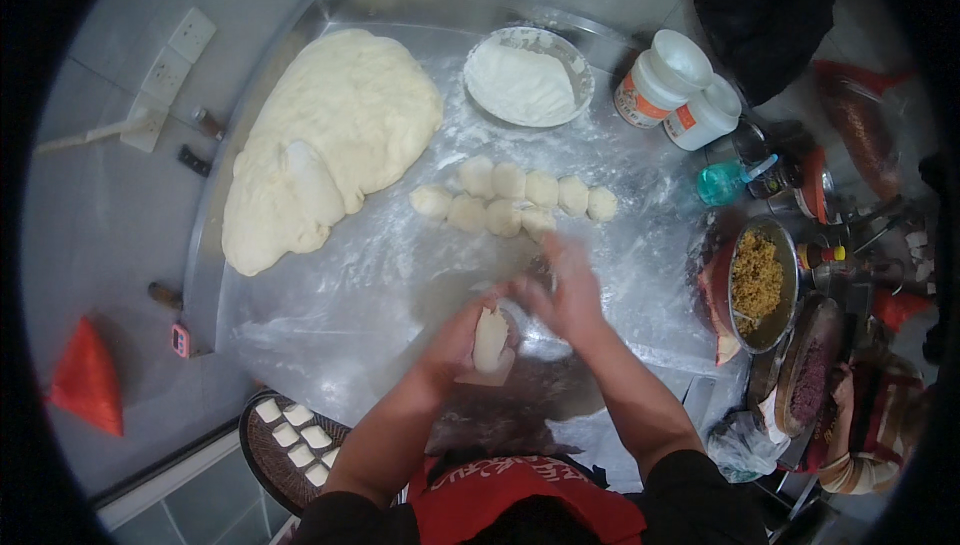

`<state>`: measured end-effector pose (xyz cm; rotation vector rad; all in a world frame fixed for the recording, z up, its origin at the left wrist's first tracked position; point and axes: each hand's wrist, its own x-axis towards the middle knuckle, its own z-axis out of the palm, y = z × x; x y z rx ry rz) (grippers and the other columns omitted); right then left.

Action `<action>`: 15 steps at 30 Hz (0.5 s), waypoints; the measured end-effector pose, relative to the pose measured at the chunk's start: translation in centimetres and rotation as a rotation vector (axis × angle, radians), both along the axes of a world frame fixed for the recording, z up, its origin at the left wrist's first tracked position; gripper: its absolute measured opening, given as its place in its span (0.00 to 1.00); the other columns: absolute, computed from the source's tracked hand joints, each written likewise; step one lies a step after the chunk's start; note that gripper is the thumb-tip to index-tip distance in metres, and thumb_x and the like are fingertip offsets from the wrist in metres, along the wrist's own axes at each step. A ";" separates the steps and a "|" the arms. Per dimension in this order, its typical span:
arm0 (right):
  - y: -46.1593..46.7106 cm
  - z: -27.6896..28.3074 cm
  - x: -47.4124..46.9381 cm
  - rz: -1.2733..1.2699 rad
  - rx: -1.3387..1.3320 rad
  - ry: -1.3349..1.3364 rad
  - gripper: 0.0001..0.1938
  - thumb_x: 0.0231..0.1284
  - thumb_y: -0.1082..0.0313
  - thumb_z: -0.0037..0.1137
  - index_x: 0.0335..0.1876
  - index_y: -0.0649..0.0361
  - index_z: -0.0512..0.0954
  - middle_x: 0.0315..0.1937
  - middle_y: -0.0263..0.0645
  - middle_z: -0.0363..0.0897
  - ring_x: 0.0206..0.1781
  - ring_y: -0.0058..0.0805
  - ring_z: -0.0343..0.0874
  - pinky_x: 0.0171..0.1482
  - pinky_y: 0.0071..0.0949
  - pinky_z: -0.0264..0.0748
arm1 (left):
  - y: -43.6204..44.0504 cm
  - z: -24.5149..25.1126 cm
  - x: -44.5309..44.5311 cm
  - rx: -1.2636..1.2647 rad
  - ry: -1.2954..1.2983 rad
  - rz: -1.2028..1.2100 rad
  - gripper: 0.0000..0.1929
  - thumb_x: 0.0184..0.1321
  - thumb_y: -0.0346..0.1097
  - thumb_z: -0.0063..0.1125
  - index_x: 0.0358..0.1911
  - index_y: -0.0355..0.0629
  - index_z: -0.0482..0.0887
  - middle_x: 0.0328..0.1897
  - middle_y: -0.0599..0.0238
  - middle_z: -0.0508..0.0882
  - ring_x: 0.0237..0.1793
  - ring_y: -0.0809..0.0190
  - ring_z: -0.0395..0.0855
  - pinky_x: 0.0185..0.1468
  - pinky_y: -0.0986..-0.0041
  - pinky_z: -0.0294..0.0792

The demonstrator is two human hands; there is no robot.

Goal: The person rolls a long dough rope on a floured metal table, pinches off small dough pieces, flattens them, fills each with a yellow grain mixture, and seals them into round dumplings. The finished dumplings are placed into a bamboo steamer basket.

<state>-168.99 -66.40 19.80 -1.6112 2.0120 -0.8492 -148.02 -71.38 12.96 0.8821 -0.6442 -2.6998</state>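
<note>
My left hand (465, 335) is closed around an elongated piece of dough (490, 338), low on the floured steel worktop (322, 327). Blurred by motion, my right hand (566, 282) is spread just below the end of a double row of round dough pieces (504, 217); whether its fingers touch the last piece is unclear. A large mass of dough (337, 117) lies at the upper left. To its right stands a metal bowl of white flour (525, 83). A pale flat piece (491, 376) shows under my left hand, its nature unclear.
At the right are a bowl of yellowish crumbly filling (756, 282), white tubs (701, 113), a teal bottle (721, 182) and a container of purple filling (810, 372). A round tray with white dough pieces (301, 456) stands lower left. Another person's arm (844, 425) is at the right.
</note>
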 end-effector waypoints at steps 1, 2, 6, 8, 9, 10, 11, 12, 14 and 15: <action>2.3 -1.1 0.7 0.096 0.036 -0.219 0.39 0.56 0.66 0.73 0.76 0.57 0.68 0.65 0.58 0.75 0.66 0.60 0.75 0.66 0.47 0.76 | -0.6 1.1 -1.0 0.105 0.080 -0.004 0.21 0.82 0.47 0.44 0.69 0.43 0.75 0.57 0.59 0.85 0.48 0.63 0.86 0.51 0.68 0.79; 3.9 -1.5 1.0 0.193 0.072 -0.443 0.41 0.56 0.65 0.73 0.77 0.57 0.67 0.65 0.59 0.74 0.65 0.63 0.75 0.68 0.48 0.75 | -0.4 1.9 -2.2 -0.046 0.044 -0.013 0.23 0.83 0.48 0.42 0.70 0.43 0.74 0.59 0.59 0.85 0.49 0.63 0.86 0.51 0.68 0.79; 4.4 0.5 2.5 0.048 0.093 -0.163 0.47 0.55 0.63 0.76 0.79 0.64 0.61 0.65 0.58 0.76 0.67 0.56 0.77 0.69 0.43 0.75 | 0.6 0.2 -3.8 -0.077 -0.034 -0.039 0.25 0.84 0.51 0.42 0.72 0.42 0.73 0.60 0.61 0.85 0.51 0.62 0.86 0.53 0.68 0.80; 4.4 0.9 2.5 -0.085 0.116 -0.332 0.47 0.56 0.62 0.77 0.79 0.64 0.61 0.64 0.58 0.76 0.67 0.54 0.78 0.67 0.42 0.76 | 0.4 -1.9 -2.5 0.075 0.090 -0.120 0.25 0.84 0.51 0.43 0.72 0.41 0.73 0.60 0.63 0.84 0.53 0.61 0.86 0.55 0.67 0.80; 4.8 0.9 2.4 -0.163 0.131 -0.417 0.47 0.56 0.62 0.77 0.79 0.64 0.61 0.64 0.57 0.76 0.66 0.53 0.79 0.67 0.42 0.77 | 0.2 -1.4 -1.7 0.097 0.216 -0.193 0.24 0.84 0.50 0.44 0.71 0.42 0.73 0.62 0.63 0.84 0.54 0.61 0.86 0.56 0.67 0.80; 5.3 0.7 2.7 -0.128 -0.001 -0.275 0.45 0.56 0.61 0.77 0.78 0.64 0.63 0.63 0.58 0.77 0.65 0.52 0.80 0.65 0.42 0.79 | 0.2 -1.0 -1.3 0.121 0.341 -0.264 0.23 0.83 0.49 0.44 0.71 0.42 0.74 0.63 0.64 0.83 0.55 0.61 0.86 0.57 0.67 0.80; 5.4 0.7 3.0 -0.135 -0.066 -0.286 0.45 0.56 0.62 0.77 0.78 0.65 0.63 0.61 0.55 0.78 0.62 0.50 0.81 0.63 0.41 0.80 | 0.7 -0.6 -1.4 0.016 0.228 -0.244 0.23 0.83 0.49 0.45 0.70 0.42 0.75 0.62 0.64 0.84 0.55 0.61 0.86 0.57 0.67 0.80; 5.6 1.0 3.1 -0.148 -0.127 -0.292 0.45 0.55 0.63 0.77 0.78 0.65 0.63 0.60 0.53 0.79 0.60 0.48 0.83 0.61 0.40 0.81 | 1.5 2.9 -2.7 -0.085 0.119 -0.227 0.22 0.83 0.48 0.46 0.69 0.42 0.76 0.61 0.63 0.84 0.55 0.61 0.86 0.56 0.68 0.80; 5.5 1.3 3.4 -0.119 -0.228 -0.229 0.44 0.55 0.64 0.77 0.76 0.66 0.65 0.57 0.50 0.80 0.57 0.48 0.84 0.58 0.40 0.82 | 2.5 5.2 -4.0 -0.142 0.036 -0.135 0.22 0.82 0.48 0.47 0.68 0.42 0.77 0.59 0.64 0.84 0.55 0.62 0.86 0.55 0.69 0.80; 5.7 0.9 3.4 -0.099 -0.257 -0.158 0.42 0.54 0.64 0.77 0.75 0.66 0.66 0.56 0.50 0.81 0.57 0.49 0.83 0.57 0.40 0.83 | 3.0 5.1 -4.7 -0.085 0.064 -0.080 0.22 0.82 0.47 0.48 0.68 0.42 0.77 0.59 0.64 0.84 0.55 0.62 0.86 0.55 0.69 0.80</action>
